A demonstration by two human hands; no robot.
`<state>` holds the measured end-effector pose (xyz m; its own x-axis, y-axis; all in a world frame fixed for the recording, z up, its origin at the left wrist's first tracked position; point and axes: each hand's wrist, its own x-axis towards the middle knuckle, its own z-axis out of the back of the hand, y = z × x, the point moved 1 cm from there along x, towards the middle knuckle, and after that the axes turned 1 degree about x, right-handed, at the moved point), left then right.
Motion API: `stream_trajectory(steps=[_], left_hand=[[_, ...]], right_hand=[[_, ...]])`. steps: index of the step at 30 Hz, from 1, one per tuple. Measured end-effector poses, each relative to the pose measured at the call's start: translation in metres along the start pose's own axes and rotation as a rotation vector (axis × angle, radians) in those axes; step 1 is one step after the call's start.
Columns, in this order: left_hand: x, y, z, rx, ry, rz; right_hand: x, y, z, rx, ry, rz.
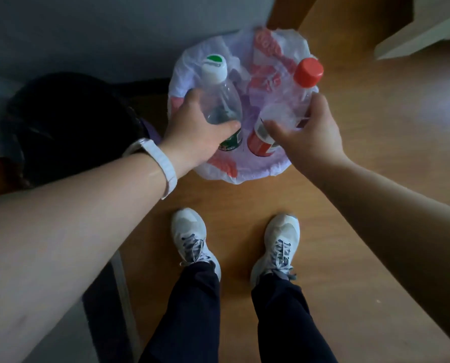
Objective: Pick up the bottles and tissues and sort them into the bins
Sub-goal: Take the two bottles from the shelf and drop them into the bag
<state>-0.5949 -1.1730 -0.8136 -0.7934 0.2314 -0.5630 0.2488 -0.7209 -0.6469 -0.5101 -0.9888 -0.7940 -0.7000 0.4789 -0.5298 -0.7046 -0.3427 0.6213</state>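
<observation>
i see both my arms stretched forward and down, forearms bare, angling in toward the middle. my left hand is palm down, thumb and fingers curled round the green-capped bottle just below its shoulder. my right hand mirrors it, thumb on the inner side and fingers wrapped round the outer side of the red-capped bottle. the two hands are near each other, not touching.
</observation>
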Motion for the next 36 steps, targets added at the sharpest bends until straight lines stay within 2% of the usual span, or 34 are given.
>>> stream_trajectory(steps=[7,11,14,18,23,36], left_hand=[[0.016,0.012,-0.03,0.029,0.024,-0.002],[-0.005,0.0,-0.012,0.041,0.053,-0.03],[-0.03,-0.018,0.013,0.169,0.063,-0.132],[-0.067,-0.051,0.051,0.348,0.061,-0.293],[-0.125,-0.087,0.091,0.434,0.03,-0.404],[-0.23,-0.218,0.215,0.806,-0.065,-0.684]], right_hand=[[0.016,-0.028,-0.019,-0.067,0.008,0.013],[0.005,-0.018,0.001,-0.145,0.024,0.023],[-0.01,-0.003,0.023,-0.27,0.07,0.101],[-0.039,0.025,0.057,-0.468,0.095,0.248],[-0.087,0.067,0.105,-0.628,0.081,0.42],[-0.24,0.214,0.215,-0.776,-0.029,0.456]])
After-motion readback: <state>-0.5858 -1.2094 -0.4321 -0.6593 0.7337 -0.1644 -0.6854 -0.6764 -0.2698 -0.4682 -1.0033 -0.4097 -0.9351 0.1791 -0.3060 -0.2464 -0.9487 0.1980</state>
